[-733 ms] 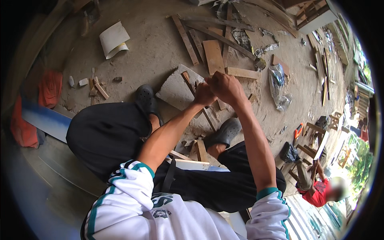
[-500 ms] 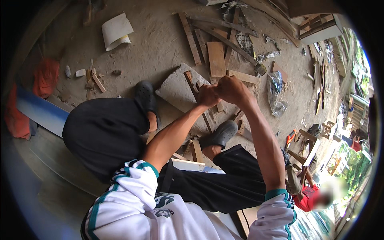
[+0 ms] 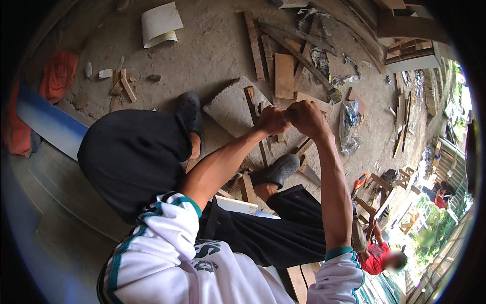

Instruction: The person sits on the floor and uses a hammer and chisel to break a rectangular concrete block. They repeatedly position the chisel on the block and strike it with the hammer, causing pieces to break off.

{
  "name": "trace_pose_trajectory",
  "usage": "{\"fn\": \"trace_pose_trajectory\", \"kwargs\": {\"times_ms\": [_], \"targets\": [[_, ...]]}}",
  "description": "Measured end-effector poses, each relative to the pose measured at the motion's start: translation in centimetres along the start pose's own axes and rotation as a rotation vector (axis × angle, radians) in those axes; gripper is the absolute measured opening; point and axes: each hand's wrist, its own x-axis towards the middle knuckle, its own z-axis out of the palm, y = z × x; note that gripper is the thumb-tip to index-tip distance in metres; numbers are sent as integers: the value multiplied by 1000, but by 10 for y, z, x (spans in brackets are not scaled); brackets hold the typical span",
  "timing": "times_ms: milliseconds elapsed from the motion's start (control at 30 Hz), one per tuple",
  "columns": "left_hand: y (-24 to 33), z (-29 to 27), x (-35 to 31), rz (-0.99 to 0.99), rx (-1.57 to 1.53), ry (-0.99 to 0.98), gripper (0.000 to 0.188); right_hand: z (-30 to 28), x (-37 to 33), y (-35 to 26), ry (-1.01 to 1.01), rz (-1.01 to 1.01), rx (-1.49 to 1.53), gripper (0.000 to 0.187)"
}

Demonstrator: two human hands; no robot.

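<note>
My left hand [image 3: 271, 120] and my right hand [image 3: 306, 117] are closed and meet knuckle to knuckle in front of me. Whatever sits inside the fingers, if anything, is hidden. Below them a pale, rough concrete slab [image 3: 228, 104] lies on the ground between my feet. A dark narrow wood strip [image 3: 251, 104] rests across the slab, passing beside my left hand. Past the hands is a flat tan board [image 3: 284, 76]. By my right shoe lies what looks like a handsaw [image 3: 310, 174], its wooden handle close to the shoe.
Loose wood strips [image 3: 254, 45] and a clear plastic bag [image 3: 349, 126] lie on the dirt floor. A folded white sheet [image 3: 161, 24] is far left, near red cloth [image 3: 59, 76] and a blue-white board [image 3: 53, 121]. A person in a red shirt [image 3: 375, 257] works at right.
The view has shifted a little, so the floor things sit slightly higher and farther right. My hands stay closed together, slightly lower in the picture.
</note>
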Motion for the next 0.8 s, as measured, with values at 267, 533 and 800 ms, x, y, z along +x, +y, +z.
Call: {"fn": "trace_pose_trajectory", "kwargs": {"times_ms": [267, 533, 800], "targets": [[-18, 5, -5, 23, 70, -105, 21, -15, 11, -28, -214, 174, -238, 44], [2, -8, -4, -100, -105, -82, 20, -96, 88, -121, 239, -128, -314, 73], [-7, 9, -10, 58, -71, 14, 21, 14, 37, -29, -404, 255, -510, 111]]}}
